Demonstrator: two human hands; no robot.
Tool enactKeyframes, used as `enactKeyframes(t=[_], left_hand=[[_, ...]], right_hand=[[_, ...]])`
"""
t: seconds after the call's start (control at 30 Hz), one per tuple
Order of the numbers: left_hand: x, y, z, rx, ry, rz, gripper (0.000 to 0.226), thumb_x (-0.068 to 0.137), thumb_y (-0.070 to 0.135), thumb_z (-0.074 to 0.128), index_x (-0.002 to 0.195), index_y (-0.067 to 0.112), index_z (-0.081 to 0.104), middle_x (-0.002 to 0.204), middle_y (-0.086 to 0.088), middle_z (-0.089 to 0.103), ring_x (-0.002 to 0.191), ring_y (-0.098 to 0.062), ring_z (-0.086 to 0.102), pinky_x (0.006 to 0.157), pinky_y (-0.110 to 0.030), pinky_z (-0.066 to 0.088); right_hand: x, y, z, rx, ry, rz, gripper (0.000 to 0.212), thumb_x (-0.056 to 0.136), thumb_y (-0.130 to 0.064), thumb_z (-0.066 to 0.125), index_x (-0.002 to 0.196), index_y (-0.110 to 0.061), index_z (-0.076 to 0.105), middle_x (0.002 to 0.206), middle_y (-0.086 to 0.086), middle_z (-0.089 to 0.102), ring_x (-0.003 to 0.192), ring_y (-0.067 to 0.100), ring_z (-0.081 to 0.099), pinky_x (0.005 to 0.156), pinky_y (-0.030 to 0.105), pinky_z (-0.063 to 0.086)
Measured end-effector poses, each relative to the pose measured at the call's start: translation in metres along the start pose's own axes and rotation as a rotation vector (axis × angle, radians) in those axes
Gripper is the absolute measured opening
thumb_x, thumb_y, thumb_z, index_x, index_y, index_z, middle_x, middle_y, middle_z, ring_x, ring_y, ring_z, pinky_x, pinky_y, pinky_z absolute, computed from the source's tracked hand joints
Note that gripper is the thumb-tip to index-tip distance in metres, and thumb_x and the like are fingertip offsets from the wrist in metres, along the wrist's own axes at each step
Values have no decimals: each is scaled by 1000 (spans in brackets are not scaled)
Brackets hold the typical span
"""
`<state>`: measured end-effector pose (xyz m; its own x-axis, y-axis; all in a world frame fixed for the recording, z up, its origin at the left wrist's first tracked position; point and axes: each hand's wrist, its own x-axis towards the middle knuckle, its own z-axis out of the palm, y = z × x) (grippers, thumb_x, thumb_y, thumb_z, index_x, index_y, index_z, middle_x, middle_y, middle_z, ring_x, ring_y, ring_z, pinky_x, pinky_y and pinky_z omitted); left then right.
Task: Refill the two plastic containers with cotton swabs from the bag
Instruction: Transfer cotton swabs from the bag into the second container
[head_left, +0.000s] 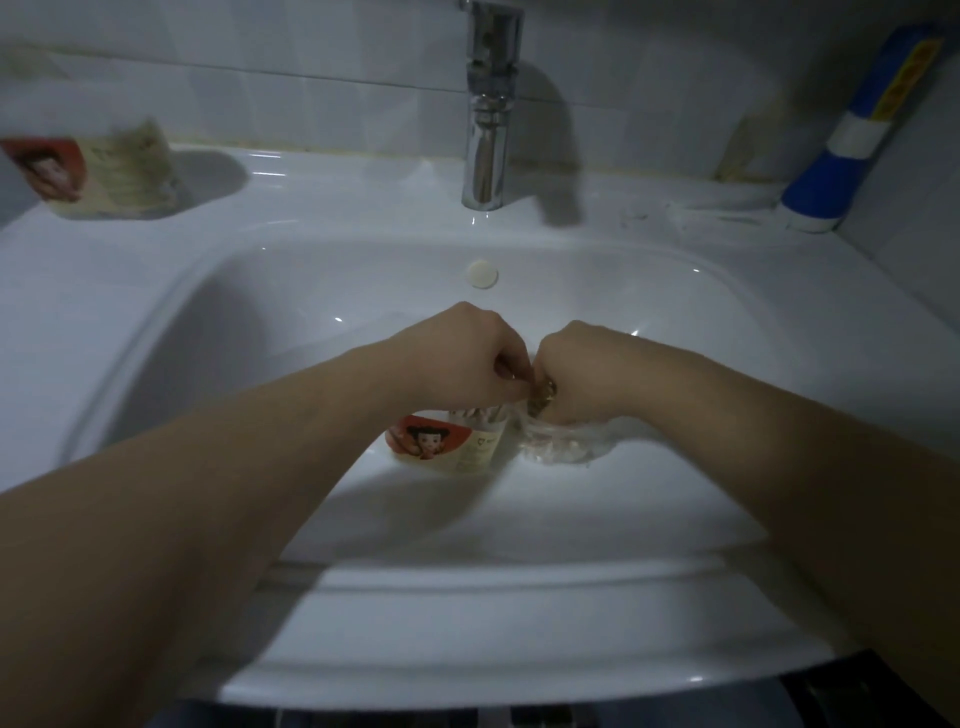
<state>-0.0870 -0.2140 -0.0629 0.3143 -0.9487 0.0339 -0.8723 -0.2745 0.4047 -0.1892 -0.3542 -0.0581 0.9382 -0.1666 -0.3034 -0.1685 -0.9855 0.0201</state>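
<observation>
Both forearms reach over the sink (467, 623). Left hand (467, 358), fingers curled, pinches the top of the bag (561, 441). Right hand (587, 374) is clenched round the bag's neck. Container (447, 441) stands in the basin under the left hand, touching the bag, with swabs (478, 415) inside. Second container (93, 176) sits on the back left ledge.

Faucet (488, 130) stands behind the sink (467, 623) basin, centre. One container (447, 441) stands in the basin; the bag (561, 441) lies just right of it. Left hand (462, 358) is above the container, right hand (587, 369) on the bag. Second container (98, 174) sits on the rear-left ledge; a tube (841, 156) leans in the rear-right corner.
</observation>
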Motion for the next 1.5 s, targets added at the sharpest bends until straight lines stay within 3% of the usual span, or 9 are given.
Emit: enactKeyframes(t=[0.2,0.43,0.6,0.73,0.9,1.17,1.23,1.37,1.5], left_hand=[[0,-2,0,-5,24,-46,14,87,44,71,95,37,79,74,27,56,77,3,55,66,-7,33],[3,2,-4,-8,30,-178,20,80,24,66,85,42,73,97,16,74,96,-10,68,90,-34,56],[4,-1,-4,-22,100,-250,16,80,34,69,70,45,63,80,20,65,82,-5,64,64,-18,46],[5,-1,-4,-19,124,-283,3,83,40,67,82,41,70,88,12,70,84,-9,64,70,-25,52],[5,-3,-2,-31,84,-293,19,85,33,65,100,34,76,88,14,68,89,-11,64,76,-25,51],[3,-2,0,-50,55,-237,27,81,27,68,106,34,75,83,22,57,81,-2,57,65,-12,39],[3,-3,0,-62,66,-227,26,84,29,67,108,34,75,85,20,57,78,0,54,63,-9,34],[4,-1,1,-90,110,-205,31,89,35,66,119,31,72,105,9,55,89,-8,54,68,-14,36],[5,4,1,-240,210,-152,47,91,35,67,137,25,59,121,6,53,102,-6,53,77,-10,37]], right_hand=[[-2,1,-11,-7,72,-51,23,84,-23,69,61,-20,65,53,-2,56,56,17,56,54,30,45],[-11,6,-25,-32,184,-97,28,85,-18,67,58,-18,59,54,-2,51,56,15,48,58,31,40],[-16,12,-31,-2,271,-90,14,84,-17,66,87,-18,81,78,-4,68,61,15,44,68,25,40],[-19,12,-32,-11,291,-93,19,82,-18,66,91,-22,82,80,-5,71,69,17,55,68,25,45],[-21,3,-30,2,248,-110,22,80,-16,63,91,-21,82,81,2,74,80,23,67,76,35,57],[-22,20,-35,419,295,20,12,83,-20,74,77,-30,77,54,-21,67,54,0,69,59,13,49],[-23,23,-36,486,298,30,14,84,-20,75,76,-32,76,56,-17,69,56,-2,70,60,18,47],[-24,27,-38,570,350,19,11,83,-23,76,79,-33,77,59,-13,72,57,0,71,60,26,48],[-25,29,-42,671,451,-34,16,83,-19,79,76,-33,78,62,-14,72,55,6,72,59,20,54]])
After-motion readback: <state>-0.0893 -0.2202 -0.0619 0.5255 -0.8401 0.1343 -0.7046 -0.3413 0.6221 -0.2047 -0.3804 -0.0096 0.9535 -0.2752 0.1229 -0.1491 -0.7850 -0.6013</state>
